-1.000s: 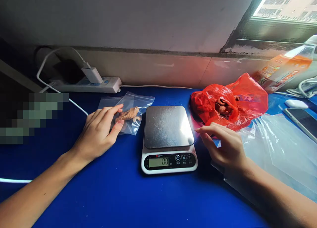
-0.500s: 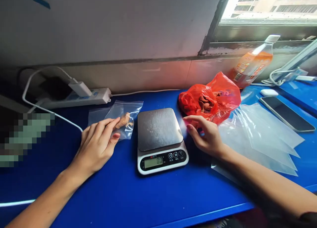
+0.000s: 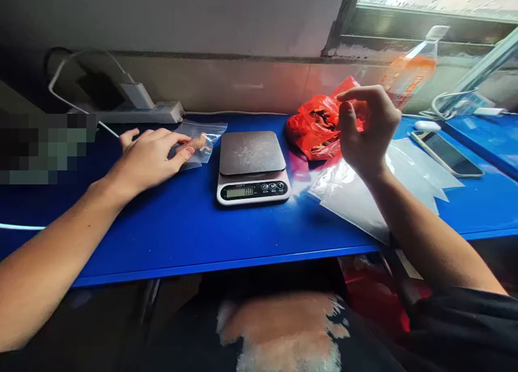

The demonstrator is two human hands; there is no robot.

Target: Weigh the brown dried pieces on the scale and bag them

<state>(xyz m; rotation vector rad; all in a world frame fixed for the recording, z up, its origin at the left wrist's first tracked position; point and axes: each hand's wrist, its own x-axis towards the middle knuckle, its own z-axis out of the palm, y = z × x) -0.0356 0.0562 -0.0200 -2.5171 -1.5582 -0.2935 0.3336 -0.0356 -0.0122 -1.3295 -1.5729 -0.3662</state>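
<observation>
My left hand [image 3: 148, 159] rests on a clear zip bag [image 3: 208, 129], its fingers spread and its thumb on the plastic. Inside that bag lie brown, dried-looking pieces [image 3: 198, 142], partly covered by the fingers. My right hand [image 3: 366, 126] is raised above the table, fingers loosely curled and thumb near the index finger; nothing shows between them. Behind it sits a red plastic bag [image 3: 301, 125], its mouth open on dark brown dried pieces [image 3: 321, 118]. Between my hands stands a kitchen scale [image 3: 253, 153] with a bare metal plate bearing pale crumbs; its display is lit.
Flat clear bags [image 3: 413, 167] lie fanned out on the right beside a phone [image 3: 449, 153] and a white case [image 3: 427, 125]. An orange drink bottle [image 3: 410, 75] leans at the back. A power strip [image 3: 165, 113] with a charger and white cable is at back left.
My right hand has lifted from beside the scale up in front of the red bag. My left hand's fingers have spread on the zip bag. The view has tilted downward.
</observation>
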